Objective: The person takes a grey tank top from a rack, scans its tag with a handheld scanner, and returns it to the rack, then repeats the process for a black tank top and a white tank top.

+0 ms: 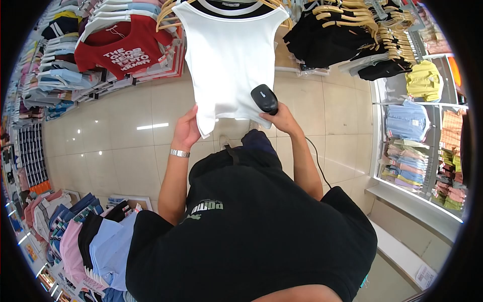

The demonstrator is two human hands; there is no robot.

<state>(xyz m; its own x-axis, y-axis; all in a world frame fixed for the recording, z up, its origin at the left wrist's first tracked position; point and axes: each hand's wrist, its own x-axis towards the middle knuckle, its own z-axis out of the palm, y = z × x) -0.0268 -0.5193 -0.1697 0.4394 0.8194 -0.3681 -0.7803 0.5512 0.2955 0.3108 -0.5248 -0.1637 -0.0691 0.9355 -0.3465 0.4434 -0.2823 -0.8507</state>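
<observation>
A white sleeveless top (231, 55) hangs in front of me from the rack, its hem spread between my hands. My left hand (187, 130), with a metal watch on the wrist, is closed on the hem's lower left corner. In my right hand (282, 120) is a black handheld device that looks like a barcode scanner (264, 98); its rounded head lies over the top's lower right side. The right thumb also touches the hem there. A thin black cord (318, 160) runs along my right forearm.
Left of the top hangs a red printed T-shirt (123, 45); black garments (329, 38) on wooden hangers are to its right. Shelves with folded clothes (405, 163) line the right wall. A light blue garment (113, 244) hangs close to my left elbow. The floor (115, 136) is tiled.
</observation>
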